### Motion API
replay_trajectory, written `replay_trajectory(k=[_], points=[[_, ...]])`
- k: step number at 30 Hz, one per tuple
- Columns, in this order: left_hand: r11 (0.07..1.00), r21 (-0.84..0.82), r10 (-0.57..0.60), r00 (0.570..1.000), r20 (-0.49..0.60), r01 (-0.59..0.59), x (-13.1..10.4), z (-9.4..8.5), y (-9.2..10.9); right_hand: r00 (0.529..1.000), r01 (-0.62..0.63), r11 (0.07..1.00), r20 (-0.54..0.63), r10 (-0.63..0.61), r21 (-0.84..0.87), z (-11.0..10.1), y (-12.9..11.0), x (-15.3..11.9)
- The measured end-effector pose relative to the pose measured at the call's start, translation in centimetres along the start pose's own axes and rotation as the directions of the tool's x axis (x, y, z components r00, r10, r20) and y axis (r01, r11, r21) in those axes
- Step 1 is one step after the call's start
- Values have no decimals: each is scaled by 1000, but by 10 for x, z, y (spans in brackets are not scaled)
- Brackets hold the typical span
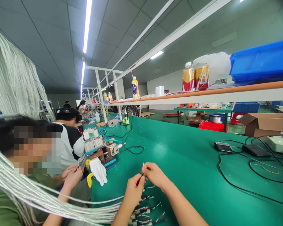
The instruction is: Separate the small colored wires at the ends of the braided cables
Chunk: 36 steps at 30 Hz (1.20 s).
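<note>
While both our hands meet above the near green tabletop, left hand and right hand each grip one thin wire end; we judge twisting comes next, needing steady fingertips.

**What the view leaves unclear**

The thin wire piece pinched between the left hand and right hand is too small to read; fingertips cover its lower end. Both forearms run off the bottom edge. The short wires on the green table are partly hidden behind the left wrist and cut by the frame. The clear cable bundle leaves the left edge. Co-workers' faces are blurred.
</note>
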<state>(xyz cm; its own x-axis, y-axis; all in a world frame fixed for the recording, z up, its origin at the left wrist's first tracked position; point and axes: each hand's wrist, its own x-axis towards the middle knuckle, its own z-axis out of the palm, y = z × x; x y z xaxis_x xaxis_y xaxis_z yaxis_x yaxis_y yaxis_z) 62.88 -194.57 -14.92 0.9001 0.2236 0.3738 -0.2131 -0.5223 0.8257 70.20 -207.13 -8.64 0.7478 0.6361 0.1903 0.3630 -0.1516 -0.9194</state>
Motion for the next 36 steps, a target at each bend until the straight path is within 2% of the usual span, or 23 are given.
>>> replay_trajectory(k=[3, 5, 15, 17, 20, 22, 24, 26, 29, 32, 34, 36], points=[[999, -34, -25, 999, -26, 24, 1, 1, -5, 981, 24, 996, -189, -39, -82, 9, -1, 3], [998, -54, -30, 999, -27, 28, 0, 1, -4, 964, 32, 994, -259, -59, -108, 11, -2, 4], [998, -46, -44, 999, 12, 45, -3, 0, 3, 931, 42, 999, -361, -51, -33, 4, 1, 7], [1000, -17, -25, 999, 37, 25, -5, 0, 4, 908, 47, 999, -417, -47, -12, -4, 0, 7], [999, 35, 5, 996, 91, -8, -7, 0, 7, 846, 83, 994, -532, -29, 77, -31, -4, 4], [1000, -18, -17, 997, 76, 18, -7, 1, 6, 830, 125, 977, -557, -8, 172, -49, -7, 2], [990, -126, -51, 997, 51, 57, -5, 3, 2, 851, 130, 961, -525, 19, 246, -58, -8, 1], [972, -220, -67, 996, 55, 77, -2, 5, -2, 881, 115, 955, -471, 29, 274, -55, -8, 2], [951, -295, -80, 995, 50, 92, 1, 6, -5, 935, 120, 957, -355, -18, 266, -38, -5, 5], [944, -318, -78, 996, 42, 87, 1, 5, -4, 987, 68, 973, -157, -34, 218, -20, -3, 4], [932, -348, -88, 995, 46, 98, 1, 4, -3, 999, 31, 984, -46, -23, 176, -11, -2, 1], [924, -366, -100, 994, 44, 109, 1, 5, -5, 1000, 16, 991, 17, -18, 131, -3, 1, -1]])
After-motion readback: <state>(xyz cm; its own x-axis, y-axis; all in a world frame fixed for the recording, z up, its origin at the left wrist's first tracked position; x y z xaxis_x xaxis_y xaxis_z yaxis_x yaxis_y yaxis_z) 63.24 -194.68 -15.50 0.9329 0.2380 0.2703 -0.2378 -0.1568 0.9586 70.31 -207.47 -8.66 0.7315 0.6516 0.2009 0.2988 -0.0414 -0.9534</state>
